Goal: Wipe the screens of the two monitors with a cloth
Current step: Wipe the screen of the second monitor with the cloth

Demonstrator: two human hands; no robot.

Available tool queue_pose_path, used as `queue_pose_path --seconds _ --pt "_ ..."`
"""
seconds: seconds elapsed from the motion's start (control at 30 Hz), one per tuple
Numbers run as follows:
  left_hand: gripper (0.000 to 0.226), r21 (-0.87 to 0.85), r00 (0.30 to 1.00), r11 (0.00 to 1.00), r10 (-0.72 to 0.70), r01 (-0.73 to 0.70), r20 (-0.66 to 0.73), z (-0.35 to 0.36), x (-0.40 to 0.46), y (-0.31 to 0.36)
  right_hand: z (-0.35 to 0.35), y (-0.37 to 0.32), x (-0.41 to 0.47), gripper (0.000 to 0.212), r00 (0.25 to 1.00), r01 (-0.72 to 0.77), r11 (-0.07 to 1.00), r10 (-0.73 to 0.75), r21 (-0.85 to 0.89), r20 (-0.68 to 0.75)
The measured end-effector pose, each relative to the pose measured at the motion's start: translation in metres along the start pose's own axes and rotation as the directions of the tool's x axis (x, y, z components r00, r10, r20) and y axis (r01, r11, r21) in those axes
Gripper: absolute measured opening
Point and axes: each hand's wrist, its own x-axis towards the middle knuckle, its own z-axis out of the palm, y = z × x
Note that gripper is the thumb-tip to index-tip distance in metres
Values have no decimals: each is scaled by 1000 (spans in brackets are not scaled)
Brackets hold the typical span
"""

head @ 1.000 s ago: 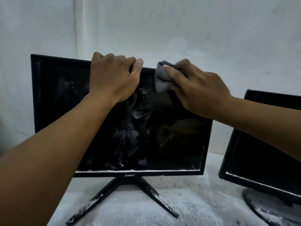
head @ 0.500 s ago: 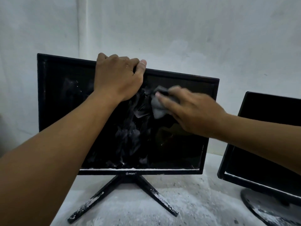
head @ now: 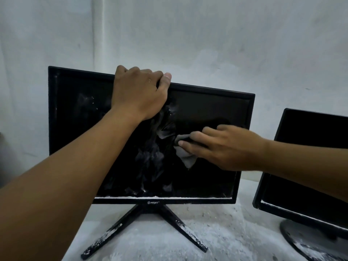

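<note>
A pale, blotchy wall (head: 207,34) fills the view behind the counter (head: 216,232); a vertical ridge (head: 98,31) runs down the wall above the counter's left part; the counter itself is whitish, rough and dusted with white powder; the light is dim and even, with soft shadow at the wall's lower left.

On my feed: two hands, two forearms, all bare.

Left hand (head: 139,95): broad back, ridged knuckles, few tiny pale specks near knuckles. Thumbnail (head: 168,75) short, trimmed, pale at tip.

Left forearm (head: 75,166): bare as far as I see, smooth, wide toward frame edge.

Right hand (head: 226,147): bare, short nails on fingertips (head: 181,143).

Right forearm (head: 305,161): bare to frame edge.
</note>
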Motion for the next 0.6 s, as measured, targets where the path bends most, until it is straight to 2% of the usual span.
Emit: queue_pose_path --seconds 0.03,0.07,0.13,0.2,0.27,0.37,0.43,0.47,0.53,0.6 --pt "48 0 1000 1000 -1 1 -6 0 0 0 -1 8 3 51 999 -42 998 41 -36 -25" --pt "48 -3 1000 1000 -2 2 -8 0 0 0 -3 17 7 51 988 -144 988 140 -51 -64" --pt "49 1 1000 1000 -4 4 -3 0 1 -1 -9 32 16 52 914 -388 921 381 -31 -143" --pt "50 1 1000 1000 -4 4 0 0 1 -2 -9 30 20 53 867 -480 877 479 32 -135" --pt "50 3 1000 1000 2 -2 1 0 0 -2 -4 14 17 54 908 -394 917 398 57 -127" --pt "48 0 1000 1000 8 -8 16 0 1 -1 3 -8 3 51 997 -64 998 65 18 -40" --pt "47 -1 1000 1000 13 -13 12 0 1 0 1 -6 -2 48 996 94 995 -94 -43 -6" --pt "47 -3 1000 1000 13 -13 8 0 1 0 0 0 -2 47 994 104 992 -105 -74 -20" --pt "47 -4 1000 1000 15 -15 -1 -1 1 -2 -2 17 6 45 994 -67 995 60 -73 -95" --pt "46 -2 999 1000 29 -29 -14 -2 0 -3 -9 30 16 47 921 -355 935 352 15 -169"
